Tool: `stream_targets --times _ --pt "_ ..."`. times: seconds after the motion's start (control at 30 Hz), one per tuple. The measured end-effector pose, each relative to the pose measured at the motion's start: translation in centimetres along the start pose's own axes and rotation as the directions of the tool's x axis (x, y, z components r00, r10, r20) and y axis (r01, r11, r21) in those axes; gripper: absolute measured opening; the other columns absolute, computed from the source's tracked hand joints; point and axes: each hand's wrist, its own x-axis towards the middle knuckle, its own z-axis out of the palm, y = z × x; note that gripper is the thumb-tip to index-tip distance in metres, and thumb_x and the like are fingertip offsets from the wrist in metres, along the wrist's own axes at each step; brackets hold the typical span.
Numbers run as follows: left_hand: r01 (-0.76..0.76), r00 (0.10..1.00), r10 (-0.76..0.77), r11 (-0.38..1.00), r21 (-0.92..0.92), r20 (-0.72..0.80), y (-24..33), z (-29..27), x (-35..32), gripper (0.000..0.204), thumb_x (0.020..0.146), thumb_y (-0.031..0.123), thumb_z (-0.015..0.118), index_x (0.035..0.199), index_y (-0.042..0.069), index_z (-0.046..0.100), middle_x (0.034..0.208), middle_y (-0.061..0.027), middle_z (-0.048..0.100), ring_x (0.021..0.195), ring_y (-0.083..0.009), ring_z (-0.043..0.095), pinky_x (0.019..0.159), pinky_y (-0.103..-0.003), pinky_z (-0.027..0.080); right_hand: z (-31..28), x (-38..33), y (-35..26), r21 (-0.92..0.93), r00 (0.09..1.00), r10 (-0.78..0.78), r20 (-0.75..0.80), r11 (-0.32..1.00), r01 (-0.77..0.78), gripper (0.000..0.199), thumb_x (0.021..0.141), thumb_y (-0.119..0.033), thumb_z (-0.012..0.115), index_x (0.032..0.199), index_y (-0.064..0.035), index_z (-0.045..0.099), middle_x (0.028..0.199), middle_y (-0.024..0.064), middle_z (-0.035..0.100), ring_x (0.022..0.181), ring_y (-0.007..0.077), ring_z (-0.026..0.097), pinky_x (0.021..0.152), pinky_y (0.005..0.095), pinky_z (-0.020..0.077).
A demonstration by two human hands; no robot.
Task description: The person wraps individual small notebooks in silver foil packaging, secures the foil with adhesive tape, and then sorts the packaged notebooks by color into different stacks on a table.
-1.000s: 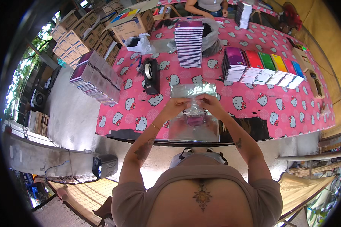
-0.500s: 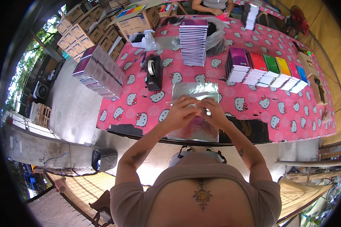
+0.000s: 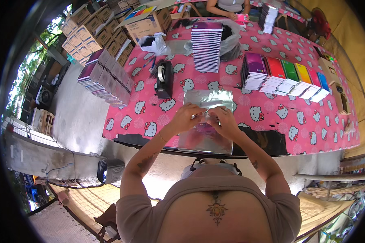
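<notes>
A shiny silver sheet (image 3: 210,96) lies at the table's near edge, its lower part mirroring my arms. Over its middle, my left hand (image 3: 186,118) and my right hand (image 3: 225,122) face each other with fingertips pinched. Between them is a small piece of clear plastic (image 3: 207,115), pinched from both sides; its exact kind is hard to make out. Something purple shows on the sheet just below my fingers. A black tape dispenser (image 3: 164,80) stands to the left of the sheet.
A tall notebook stack (image 3: 207,48) stands beyond the sheet, another stack (image 3: 105,79) at the left edge. Rows of coloured notebooks (image 3: 286,77) sit to the right. Plastic bags (image 3: 231,42) and cartons (image 3: 146,24) are farther back. Across the table, a person's hands (image 3: 235,16) hold something pink.
My hands have moved slightly apart, so the clear piece shows between them. The other person's pink item has shifted a little.
</notes>
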Motion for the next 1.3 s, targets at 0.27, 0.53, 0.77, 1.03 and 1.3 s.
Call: stream_targets --times 0.27,0.53,0.77,1.03,1.3 --pt "0.238 0.971 -0.241 0.953 0.190 -0.006 1.7 1.8 2.0 0.063 0.077 0.017 0.079 0.134 0.009 0.053 0.090 -0.0072 0.066 0.085 -0.0215 0.062 0.080 -0.036 0.050 0.9 0.5 0.9 0.202 0.985 0.156 -0.075 0.970 -0.138 0.046 0.080 -0.003 0.072 0.120 -0.0064 0.050 0.112 0.0121 0.056 0.096 0.0266 0.059 0.084 0.0399 0.0486" --pt "0.589 0.805 -0.390 0.432 -0.683 0.447 -5.3 2.8 1.6 0.058 0.086 0.019 0.075 0.135 0.003 0.049 0.106 -0.0069 0.063 0.096 -0.0152 0.062 0.082 -0.030 0.050 2.7 0.0 3.3 0.859 0.812 0.553 0.189 0.308 -0.410 0.043 0.081 0.006 0.068 0.117 -0.0085 0.049 0.107 0.0031 0.048 0.088 0.0099 0.054 0.070 0.0248 0.0477" --pt "0.635 0.503 -0.620 0.738 -0.228 -0.602 -20.8 -4.9 -3.6 0.033 0.080 0.025 0.079 0.099 0.002 0.066 0.074 -0.0011 0.060 0.060 -0.0139 0.054 0.057 -0.031 0.050 4.0 1.0 0.9 0.864 0.796 0.568 0.211 0.273 -0.424 0.034 0.082 0.006 0.067 0.110 -0.0066 0.053 0.100 0.0018 0.048 0.081 0.0096 0.051 0.068 0.0231 0.0436" --pt "0.259 0.468 -0.802 0.527 -0.809 -0.372 -20.9 -3.6 -2.6 0.017 0.087 0.020 0.071 0.094 0.005 0.066 0.076 -0.0003 0.060 0.059 -0.0108 0.053 0.052 -0.026 0.044 3.8 0.5 1.6 0.717 0.856 0.505 0.111 0.555 -0.421 0.014 0.087 0.004 0.061 0.091 -0.0012 0.073 0.105 0.0037 0.043 0.087 0.0119 0.051 0.072 0.0253 0.0450" --pt "0.766 0.639 -0.594 0.441 0.468 -0.489 -20.9 -3.3 -6.4 0.022 0.092 0.021 0.061 0.082 0.002 0.067 0.084 -0.0157 0.071 0.075 -0.0341 0.070 0.063 -0.046 0.054 5.4 -0.3 2.7 0.651 0.870 0.492 0.023 0.653 -0.387 0.031 0.085 0.004 0.063 0.114 -0.0054 0.064 0.106 0.0031 0.045 0.092 0.0124 0.049 0.079 0.0251 0.0437"
